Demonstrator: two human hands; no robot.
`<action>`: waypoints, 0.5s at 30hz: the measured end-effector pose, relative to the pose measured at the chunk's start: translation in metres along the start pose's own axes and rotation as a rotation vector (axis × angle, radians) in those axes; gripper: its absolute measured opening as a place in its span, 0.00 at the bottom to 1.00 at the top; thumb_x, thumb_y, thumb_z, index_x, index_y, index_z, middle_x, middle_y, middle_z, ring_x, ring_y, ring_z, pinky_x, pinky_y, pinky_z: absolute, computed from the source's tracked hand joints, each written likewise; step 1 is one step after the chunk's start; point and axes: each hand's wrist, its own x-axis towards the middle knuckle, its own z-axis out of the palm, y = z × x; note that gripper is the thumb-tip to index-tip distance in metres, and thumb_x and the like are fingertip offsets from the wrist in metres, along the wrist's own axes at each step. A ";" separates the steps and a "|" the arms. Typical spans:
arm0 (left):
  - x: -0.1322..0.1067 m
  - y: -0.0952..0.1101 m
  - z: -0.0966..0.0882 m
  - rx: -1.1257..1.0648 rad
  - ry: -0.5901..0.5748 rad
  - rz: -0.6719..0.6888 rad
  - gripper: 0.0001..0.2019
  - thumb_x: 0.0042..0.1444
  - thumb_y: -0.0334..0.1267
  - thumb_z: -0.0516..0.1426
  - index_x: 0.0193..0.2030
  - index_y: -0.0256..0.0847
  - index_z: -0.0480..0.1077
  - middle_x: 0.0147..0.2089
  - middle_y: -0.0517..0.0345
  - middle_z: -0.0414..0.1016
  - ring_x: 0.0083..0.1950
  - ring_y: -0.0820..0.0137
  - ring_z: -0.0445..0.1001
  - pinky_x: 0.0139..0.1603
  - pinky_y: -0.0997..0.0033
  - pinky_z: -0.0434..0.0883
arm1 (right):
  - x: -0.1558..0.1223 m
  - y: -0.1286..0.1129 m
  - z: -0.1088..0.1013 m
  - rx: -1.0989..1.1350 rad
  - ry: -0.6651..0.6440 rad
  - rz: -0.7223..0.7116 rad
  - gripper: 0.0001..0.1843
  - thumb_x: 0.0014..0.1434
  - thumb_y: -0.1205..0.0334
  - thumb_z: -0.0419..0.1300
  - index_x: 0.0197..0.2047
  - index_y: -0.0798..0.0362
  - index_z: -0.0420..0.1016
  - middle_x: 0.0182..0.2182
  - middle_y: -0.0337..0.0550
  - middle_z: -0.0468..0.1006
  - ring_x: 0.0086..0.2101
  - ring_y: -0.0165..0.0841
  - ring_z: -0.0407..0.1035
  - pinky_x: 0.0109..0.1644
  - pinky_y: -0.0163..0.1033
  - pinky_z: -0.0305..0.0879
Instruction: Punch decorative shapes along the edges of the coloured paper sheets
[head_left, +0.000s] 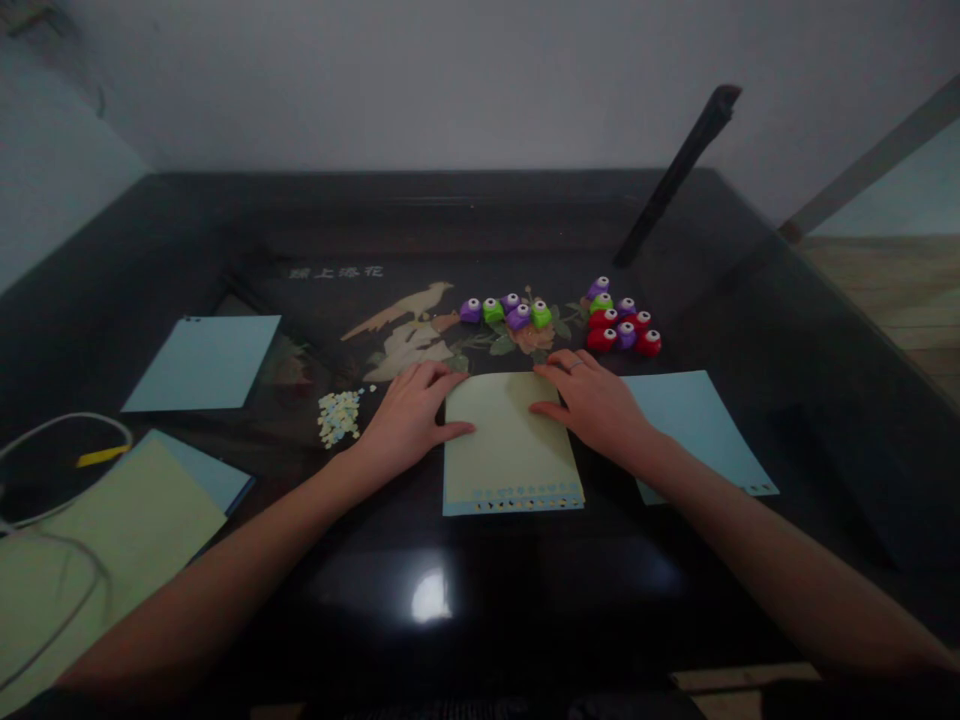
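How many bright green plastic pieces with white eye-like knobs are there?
3: the left green piece and middle green piece, beyond the pale yellow-green paper sheet; the right green piece, beyond the right hand.

Glossy black rectangular tabletop (337,570): bears beige bird (409,312), pinkish flower (532,342) | pale-yellow rectangular paper sheet (510,430), centre: blue and dark cut-out rows (525,491) at 6 o'clock | small rounded plastic pieces (602,341), 1 o'clock: purple, green, red, white eye-like tops (603,282)

Seemingly a home; glossy bird-and-flower table (360,545), plain wall (412,90).
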 end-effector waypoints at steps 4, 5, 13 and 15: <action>0.001 0.000 -0.001 -0.016 0.005 0.013 0.28 0.51 0.48 0.63 0.57 0.39 0.64 0.52 0.47 0.66 0.54 0.56 0.66 0.54 0.58 0.65 | 0.000 -0.002 -0.002 0.032 0.028 0.010 0.23 0.57 0.54 0.61 0.52 0.59 0.71 0.47 0.52 0.74 0.46 0.45 0.66 0.50 0.47 0.65; 0.001 0.000 -0.001 -0.022 0.006 0.015 0.29 0.51 0.48 0.63 0.57 0.39 0.64 0.53 0.47 0.66 0.54 0.56 0.66 0.54 0.57 0.65 | -0.001 -0.003 -0.001 0.042 0.037 0.013 0.22 0.57 0.55 0.62 0.51 0.58 0.71 0.46 0.50 0.74 0.45 0.44 0.67 0.50 0.47 0.65; 0.001 0.006 -0.001 -0.086 0.039 0.012 0.30 0.48 0.43 0.66 0.55 0.39 0.61 0.54 0.48 0.68 0.56 0.54 0.65 0.55 0.56 0.64 | -0.003 -0.004 0.005 0.117 0.064 0.024 0.19 0.55 0.60 0.64 0.49 0.55 0.69 0.43 0.48 0.77 0.44 0.43 0.69 0.48 0.47 0.66; 0.001 0.007 -0.001 -0.092 0.042 0.009 0.30 0.47 0.42 0.66 0.54 0.39 0.61 0.54 0.48 0.68 0.56 0.54 0.66 0.55 0.55 0.65 | -0.004 -0.004 0.006 0.124 0.067 0.027 0.19 0.55 0.61 0.64 0.49 0.56 0.69 0.43 0.48 0.76 0.45 0.44 0.69 0.48 0.47 0.66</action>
